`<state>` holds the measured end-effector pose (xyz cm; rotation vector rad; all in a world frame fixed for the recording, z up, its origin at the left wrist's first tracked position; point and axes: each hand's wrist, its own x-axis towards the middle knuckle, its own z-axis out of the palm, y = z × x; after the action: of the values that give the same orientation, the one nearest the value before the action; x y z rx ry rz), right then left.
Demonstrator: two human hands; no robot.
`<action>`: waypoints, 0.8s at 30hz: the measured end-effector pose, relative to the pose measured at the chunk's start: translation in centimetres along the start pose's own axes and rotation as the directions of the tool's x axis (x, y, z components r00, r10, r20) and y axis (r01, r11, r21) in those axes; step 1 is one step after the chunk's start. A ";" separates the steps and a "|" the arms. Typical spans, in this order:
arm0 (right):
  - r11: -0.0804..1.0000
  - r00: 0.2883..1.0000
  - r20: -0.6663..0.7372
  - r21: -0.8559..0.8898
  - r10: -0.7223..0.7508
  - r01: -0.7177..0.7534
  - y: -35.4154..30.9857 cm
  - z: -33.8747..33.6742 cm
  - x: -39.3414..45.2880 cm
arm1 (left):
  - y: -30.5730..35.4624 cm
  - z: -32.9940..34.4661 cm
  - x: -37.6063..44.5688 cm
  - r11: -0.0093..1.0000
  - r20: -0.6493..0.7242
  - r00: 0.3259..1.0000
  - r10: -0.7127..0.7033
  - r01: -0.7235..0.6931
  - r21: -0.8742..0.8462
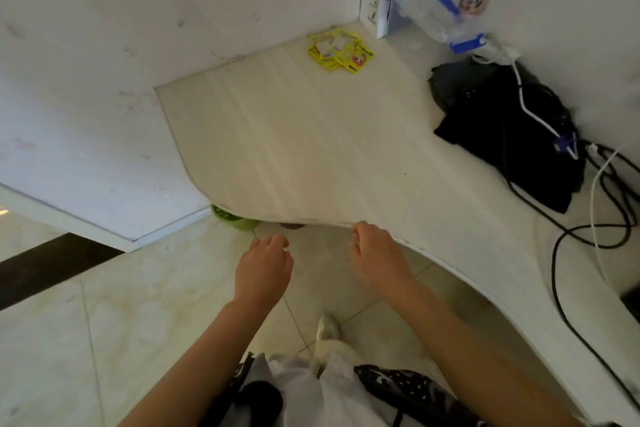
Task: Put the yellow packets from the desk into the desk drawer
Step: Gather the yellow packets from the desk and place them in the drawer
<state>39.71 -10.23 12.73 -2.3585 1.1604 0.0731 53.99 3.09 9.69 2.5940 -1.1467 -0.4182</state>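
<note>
A small heap of yellow packets (pixel 341 50) lies on the pale desk (pixel 311 149) at its far corner, close to the wall. My left hand (pixel 265 265) hangs in front of the desk's near edge with loosely curled fingers and holds nothing. My right hand (pixel 375 253) is just below the desk's curved front edge, fingers loosely bent, also holding nothing. Both hands are far from the packets. No drawer shows in this view.
A black bag (pixel 509 135) with black and white cables (pixel 595 204) lies on the desk's right side. A clear plastic bag (pixel 433 7) and white papers stand in the back corner. A green basket (pixel 232 217) sits on the floor under the desk.
</note>
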 end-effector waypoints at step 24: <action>0.981 0.984 -0.002 0.069 0.180 -0.179 -1.0 -8.1 29.6 | 0.8 -5.7 34.4 0.995 0.116 0.989 0.095 -0.095 -0.009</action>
<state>57.83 -34.98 12.42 -2.1918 1.3561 0.0844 77.70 -22.47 10.08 2.5291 -1.3002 -0.5558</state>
